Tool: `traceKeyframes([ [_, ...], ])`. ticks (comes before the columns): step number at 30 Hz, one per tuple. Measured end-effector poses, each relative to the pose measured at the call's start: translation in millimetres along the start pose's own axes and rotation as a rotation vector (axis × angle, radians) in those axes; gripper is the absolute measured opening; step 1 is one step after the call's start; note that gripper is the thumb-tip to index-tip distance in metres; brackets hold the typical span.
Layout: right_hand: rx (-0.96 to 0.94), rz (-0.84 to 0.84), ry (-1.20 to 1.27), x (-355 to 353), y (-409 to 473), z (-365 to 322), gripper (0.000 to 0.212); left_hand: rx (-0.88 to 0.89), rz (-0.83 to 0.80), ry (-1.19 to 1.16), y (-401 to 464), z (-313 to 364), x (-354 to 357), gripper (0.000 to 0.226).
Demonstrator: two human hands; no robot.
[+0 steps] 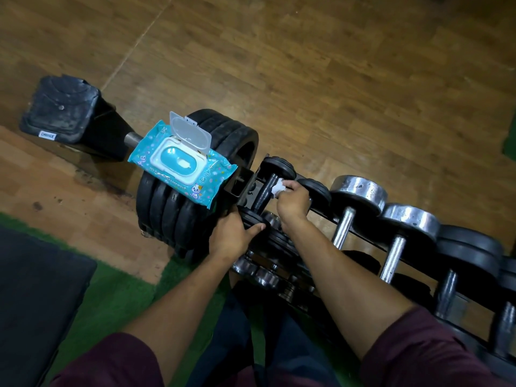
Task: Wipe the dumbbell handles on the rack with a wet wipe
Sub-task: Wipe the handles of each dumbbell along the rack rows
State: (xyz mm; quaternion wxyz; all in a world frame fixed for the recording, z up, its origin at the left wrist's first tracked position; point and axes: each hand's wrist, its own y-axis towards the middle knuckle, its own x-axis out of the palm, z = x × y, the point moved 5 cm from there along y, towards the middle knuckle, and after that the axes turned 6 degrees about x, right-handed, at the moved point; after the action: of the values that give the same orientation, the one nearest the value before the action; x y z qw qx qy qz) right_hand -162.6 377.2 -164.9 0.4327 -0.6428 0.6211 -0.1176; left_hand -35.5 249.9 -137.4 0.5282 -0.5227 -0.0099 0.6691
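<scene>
Maroon sleeves (435, 350) frame our view at the bottom, and our two forearms reach up to the near end of the dumbbell rack (363, 236). On its top row the small black dumbbell (275, 177) at the left end is the one in hand: our right hand (293, 201) has its fingers curled round a bunched white wet wipe (279, 188), pressing it against the dark handle (266, 191). Our left hand (231, 236) grips the near black plate (252, 220) of that dumbbell, thumb across its rim, which should stop it rolling. To do this well, we judge that the wipe should wrap the bar and travel its full length between the plates, with a twist to reach the underside. Just to the right wait the chrome dumbbells (360, 196), handles not yet reached. Beside the rack, the blue wipes pack (178, 166) lies lid-open on a stack of black weight plates (173, 208), near enough for a fresh sheet.
</scene>
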Motion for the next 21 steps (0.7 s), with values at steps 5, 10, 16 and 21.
traceKeyframes([
  [5,-0.533,0.036,-0.444,1,-10,-24,0.034,0.002,-0.005,0.008,-1,0,0,0.073],
  [10,-0.588,0.064,-0.563,5,-9,-19,0.031,0.006,-0.004,-0.001,0,-1,0,0.074],
  [16,0.034,-0.06,-0.062,5,9,7,0.01,-0.004,-0.007,0.015,1,-1,2,0.077],
  [21,-0.062,0.025,-0.074,-2,6,-7,0.011,-0.005,-0.01,0.018,1,-1,2,0.076],
])
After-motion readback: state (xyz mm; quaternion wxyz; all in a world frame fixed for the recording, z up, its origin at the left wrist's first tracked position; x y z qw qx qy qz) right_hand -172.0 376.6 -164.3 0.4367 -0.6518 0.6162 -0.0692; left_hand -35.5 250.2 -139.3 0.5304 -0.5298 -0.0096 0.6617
